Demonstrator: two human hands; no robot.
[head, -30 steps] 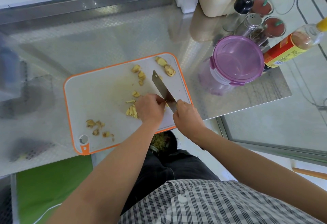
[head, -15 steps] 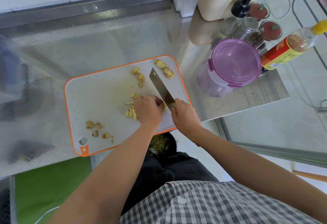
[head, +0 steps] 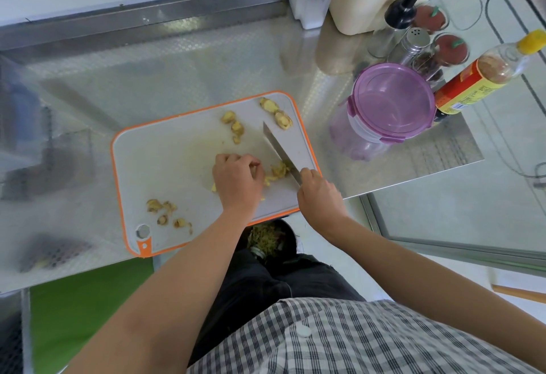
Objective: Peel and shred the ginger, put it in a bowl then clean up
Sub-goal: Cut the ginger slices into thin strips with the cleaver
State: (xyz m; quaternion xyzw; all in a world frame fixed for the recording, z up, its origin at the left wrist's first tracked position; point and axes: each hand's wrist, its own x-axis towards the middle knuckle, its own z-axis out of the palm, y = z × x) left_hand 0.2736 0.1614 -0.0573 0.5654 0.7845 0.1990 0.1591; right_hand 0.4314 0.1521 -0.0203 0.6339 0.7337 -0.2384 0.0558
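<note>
The cut ginger (head: 277, 171) lies in a small pile on the near right part of the cutting board (head: 165, 166), between your two hands and right against the knife (head: 280, 149) blade. Your right hand (head: 320, 193) is wrapped around the knife's handle over the board's near right corner. The blade points far and left, and its tip stops short of the far rim. Your left hand (head: 237, 178) rests knuckles-up just left of the pile with its fingers curled. A yellow scrap peeks out beneath it, but whether it grips anything cannot be told.

More ginger chunks (head: 233, 126) sit toward the far rim, two of them by the far right corner. Peelings (head: 167, 211) lie near the left corner. The board's middle left is bare.

The board's near rim runs along the near edge of the steel table (head: 177, 57). Wide bare steel lies far and left of the board. To the right, only a narrow strip separates the rim from the purple-lidded container (head: 390, 101), with a bottle (head: 472, 83) beyond it.
</note>
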